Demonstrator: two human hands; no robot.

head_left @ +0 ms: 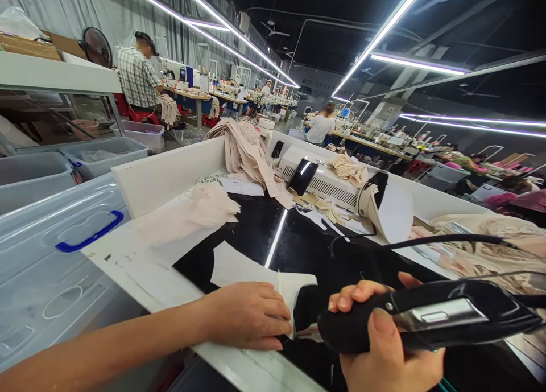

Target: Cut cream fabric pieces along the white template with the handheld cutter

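Observation:
My left hand (249, 315) lies with its fingers stretched flat over the near edge of a white cut piece (247, 265), cloth or paper. Beneath that piece is a glossy black work surface (260, 227). In my right hand (386, 346) I grip a black corded hand tool (447, 315) with a silver panel on its side. The rounded end of the tool points left toward my left fingertips, a small gap away. A narrow pale strip (309, 332) shows between the two; the tool's underside is hidden.
Pale fabric pieces (200, 207) lie at the left and beige strips (247, 147) hang over the back wall. A phone (302, 176) leans on a white slotted machine (318, 178). A black cable (443, 239) crosses at right. Plastic bins (63, 267) stand left. Two people sit beyond.

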